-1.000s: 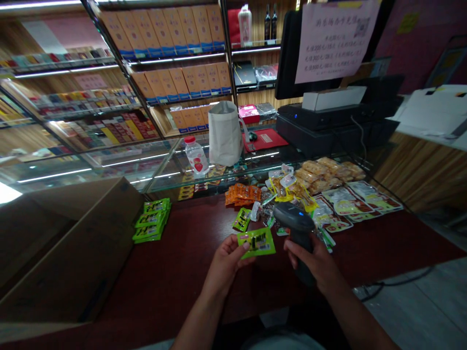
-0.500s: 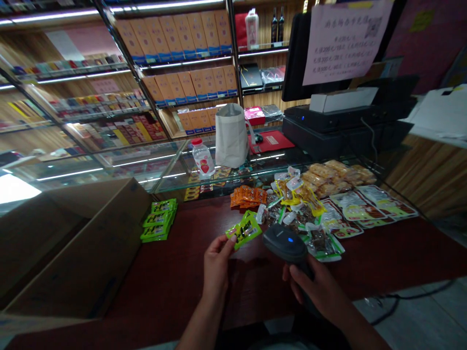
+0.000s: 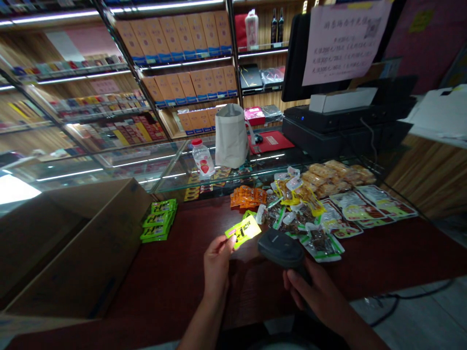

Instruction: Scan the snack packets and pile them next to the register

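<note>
My left hand [image 3: 218, 260] pinches a yellow-green snack packet [image 3: 243, 232] by its near left corner, above the dark red tabletop [image 3: 171, 277]. Bright light falls on the packet. Wrapped round the handle of a dark barcode scanner [image 3: 280, 248], my right hand [image 3: 314, 284] keeps the scanner's head just right of the packet. Another green packet lies partly hidden behind the held one. Orange packets [image 3: 248, 196], yellow-edged packets [image 3: 292, 187] and green-edged clear packets [image 3: 321, 241] are heaped beyond the scanner. Several more green packets [image 3: 159, 220] lie stacked at the left.
An open cardboard box [image 3: 73, 253] stands at the left. Behind are a clear bottle [image 3: 203, 158], a pale bag [image 3: 231, 138] and a glass counter [image 3: 146, 158]. Wrapped pastries [image 3: 328, 177] and flat snack bags [image 3: 372, 204] lie right, near a monitor [image 3: 295, 58].
The scanner has shifted slightly left and its blue light no longer shows. The held packet is now brightly lit. My left hand has barely moved.
</note>
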Demonstrator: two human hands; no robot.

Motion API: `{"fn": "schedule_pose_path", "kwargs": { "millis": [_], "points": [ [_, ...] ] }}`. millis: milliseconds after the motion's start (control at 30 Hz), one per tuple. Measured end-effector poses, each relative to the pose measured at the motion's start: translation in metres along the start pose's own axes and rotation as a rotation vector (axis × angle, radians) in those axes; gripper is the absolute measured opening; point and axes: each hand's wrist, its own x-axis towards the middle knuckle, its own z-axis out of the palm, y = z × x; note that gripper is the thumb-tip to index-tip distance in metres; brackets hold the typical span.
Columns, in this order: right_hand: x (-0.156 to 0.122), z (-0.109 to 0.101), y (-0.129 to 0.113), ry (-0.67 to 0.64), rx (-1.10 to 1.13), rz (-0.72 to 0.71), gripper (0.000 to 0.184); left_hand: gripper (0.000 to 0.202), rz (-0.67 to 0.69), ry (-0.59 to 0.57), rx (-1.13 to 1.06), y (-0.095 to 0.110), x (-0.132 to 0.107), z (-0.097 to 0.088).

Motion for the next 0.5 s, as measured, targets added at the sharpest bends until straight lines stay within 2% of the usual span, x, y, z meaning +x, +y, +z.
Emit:
{"fn": "schedule_pose_path", "kwargs": {
  "millis": [100, 233, 400, 500],
  "points": [
    [-0.001, 0.0, -0.001, 0.011, -0.008, 0.014, 0.041, 0.033, -0.01, -0.003, -0.002, 0.0, 0.001, 0.0],
    [0.0, -0.003, -0.001, 0.043, -0.025, 0.041, 0.042, 0.036, -0.107, 0.009, -0.121, 0.0, 0.012, -0.002],
    [0.0, -0.009, -0.002, 0.079, 0.04, 0.071, 0.046, 0.014, -0.215, 0.086, -0.161, 0.001, 0.045, -0.007],
    [-0.001, -0.011, -0.002, 0.107, 0.098, 0.091, 0.05, 0.018, -0.283, 0.077, -0.099, 0.003, 0.064, -0.008]
  ]
}}
